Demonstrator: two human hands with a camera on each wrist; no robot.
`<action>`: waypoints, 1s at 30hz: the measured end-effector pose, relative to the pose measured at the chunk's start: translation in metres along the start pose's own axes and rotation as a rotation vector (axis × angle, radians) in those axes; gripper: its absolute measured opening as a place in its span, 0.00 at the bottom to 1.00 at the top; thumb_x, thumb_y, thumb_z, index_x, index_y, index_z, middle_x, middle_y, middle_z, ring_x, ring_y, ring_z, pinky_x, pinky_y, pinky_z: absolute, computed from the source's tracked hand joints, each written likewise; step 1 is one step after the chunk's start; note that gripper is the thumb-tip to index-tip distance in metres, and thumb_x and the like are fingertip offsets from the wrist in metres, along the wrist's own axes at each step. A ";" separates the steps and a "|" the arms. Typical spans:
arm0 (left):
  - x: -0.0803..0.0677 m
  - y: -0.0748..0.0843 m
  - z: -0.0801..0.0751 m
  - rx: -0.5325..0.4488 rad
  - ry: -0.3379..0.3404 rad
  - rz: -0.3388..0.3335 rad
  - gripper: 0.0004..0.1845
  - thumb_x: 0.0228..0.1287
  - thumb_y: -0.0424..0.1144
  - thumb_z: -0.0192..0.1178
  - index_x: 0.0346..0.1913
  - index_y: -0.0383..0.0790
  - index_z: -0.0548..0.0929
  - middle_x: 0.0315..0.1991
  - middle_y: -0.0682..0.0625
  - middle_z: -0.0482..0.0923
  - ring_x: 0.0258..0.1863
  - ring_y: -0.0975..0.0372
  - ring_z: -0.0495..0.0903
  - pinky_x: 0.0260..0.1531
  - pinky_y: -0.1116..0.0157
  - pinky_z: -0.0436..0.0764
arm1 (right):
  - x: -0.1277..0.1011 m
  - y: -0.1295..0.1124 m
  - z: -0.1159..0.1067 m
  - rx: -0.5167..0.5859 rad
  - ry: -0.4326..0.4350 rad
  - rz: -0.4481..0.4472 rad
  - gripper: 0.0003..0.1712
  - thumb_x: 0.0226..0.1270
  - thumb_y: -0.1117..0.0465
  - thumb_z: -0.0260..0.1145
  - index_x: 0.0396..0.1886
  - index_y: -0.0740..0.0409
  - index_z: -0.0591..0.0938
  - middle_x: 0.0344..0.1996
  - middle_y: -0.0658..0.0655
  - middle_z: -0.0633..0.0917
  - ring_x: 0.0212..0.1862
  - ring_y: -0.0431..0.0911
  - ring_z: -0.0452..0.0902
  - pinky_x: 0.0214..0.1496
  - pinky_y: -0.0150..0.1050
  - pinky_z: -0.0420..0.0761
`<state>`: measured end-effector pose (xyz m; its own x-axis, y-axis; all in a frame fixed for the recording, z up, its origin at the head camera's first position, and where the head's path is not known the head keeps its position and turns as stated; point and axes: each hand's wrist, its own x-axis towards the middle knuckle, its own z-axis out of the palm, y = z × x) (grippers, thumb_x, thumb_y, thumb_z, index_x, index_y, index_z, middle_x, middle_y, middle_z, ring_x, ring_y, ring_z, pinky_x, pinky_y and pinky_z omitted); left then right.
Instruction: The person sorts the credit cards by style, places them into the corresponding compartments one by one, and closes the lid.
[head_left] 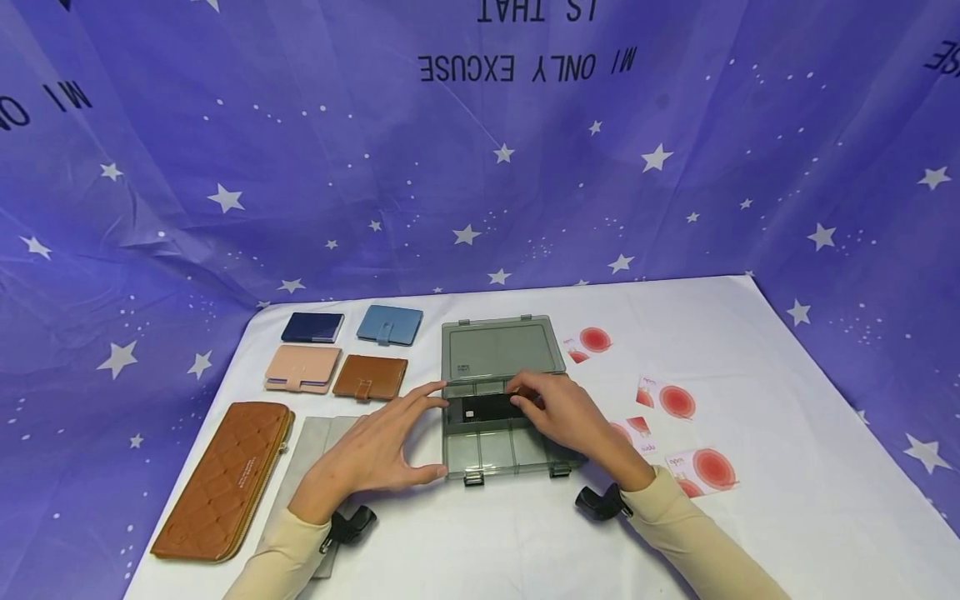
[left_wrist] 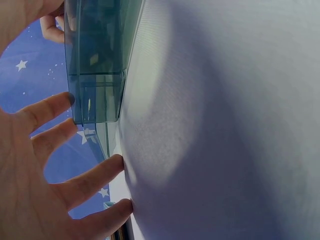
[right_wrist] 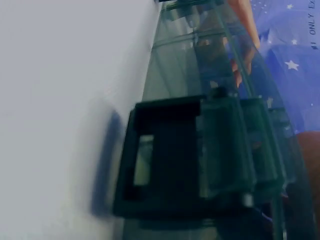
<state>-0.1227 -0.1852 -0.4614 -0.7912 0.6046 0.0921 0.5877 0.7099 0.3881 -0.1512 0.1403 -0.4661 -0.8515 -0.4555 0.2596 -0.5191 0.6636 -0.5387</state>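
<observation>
A translucent grey-green compartment box (head_left: 497, 450) lies on the table with its lid (head_left: 498, 350) folded back. In one of its compartments is a flat black card (head_left: 491, 407) with a small whitish square near its left end. My right hand (head_left: 564, 410) pinches the card's right end between thumb and fingers. Beside the box's left wall, my left hand (head_left: 375, 446) has its fingers spread. Its fingertips touch the box wall (left_wrist: 100, 40) in the left wrist view, others reaching the tabletop. A dark latch (right_wrist: 170, 155) fills the right wrist view, and the right fingers are mostly hidden there.
Left of the box lie a navy card holder (head_left: 312, 327), a blue one (head_left: 390, 325), a pink one (head_left: 303, 368) and a brown one (head_left: 371, 377). A quilted brown wallet (head_left: 223, 483) and grey wallet (head_left: 303, 454) lie nearer. Several red-and-white cards (head_left: 677, 402) are scattered right.
</observation>
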 end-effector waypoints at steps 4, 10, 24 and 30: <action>0.000 0.000 0.000 0.000 0.002 -0.003 0.48 0.58 0.71 0.72 0.78 0.55 0.72 0.86 0.59 0.57 0.75 0.51 0.74 0.43 0.54 0.85 | -0.002 -0.004 0.002 -0.076 -0.032 0.006 0.14 0.79 0.53 0.70 0.59 0.48 0.88 0.46 0.47 0.91 0.45 0.43 0.88 0.47 0.47 0.86; 0.000 0.001 -0.001 -0.014 0.008 0.002 0.48 0.58 0.70 0.73 0.78 0.56 0.73 0.86 0.59 0.57 0.75 0.50 0.74 0.51 0.47 0.85 | -0.005 -0.015 0.008 -0.174 -0.130 0.012 0.27 0.83 0.44 0.64 0.71 0.52 0.83 0.57 0.56 0.86 0.57 0.54 0.86 0.57 0.55 0.85; 0.000 0.002 -0.002 -0.023 0.008 0.008 0.47 0.58 0.68 0.73 0.78 0.53 0.73 0.86 0.57 0.57 0.76 0.48 0.73 0.55 0.43 0.84 | -0.009 -0.019 0.010 -0.261 -0.189 -0.117 0.26 0.85 0.42 0.60 0.67 0.53 0.86 0.59 0.57 0.84 0.60 0.52 0.83 0.62 0.52 0.84; 0.000 0.001 -0.001 -0.010 0.016 0.017 0.47 0.59 0.69 0.73 0.77 0.53 0.73 0.85 0.57 0.58 0.75 0.48 0.74 0.51 0.46 0.85 | -0.006 -0.012 -0.006 -0.163 -0.194 -0.137 0.22 0.85 0.47 0.61 0.66 0.53 0.85 0.60 0.56 0.84 0.60 0.51 0.84 0.61 0.52 0.84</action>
<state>-0.1219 -0.1850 -0.4604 -0.7840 0.6103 0.1137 0.5992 0.6961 0.3956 -0.1403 0.1382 -0.4560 -0.7510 -0.6420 0.1542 -0.6465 0.6676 -0.3692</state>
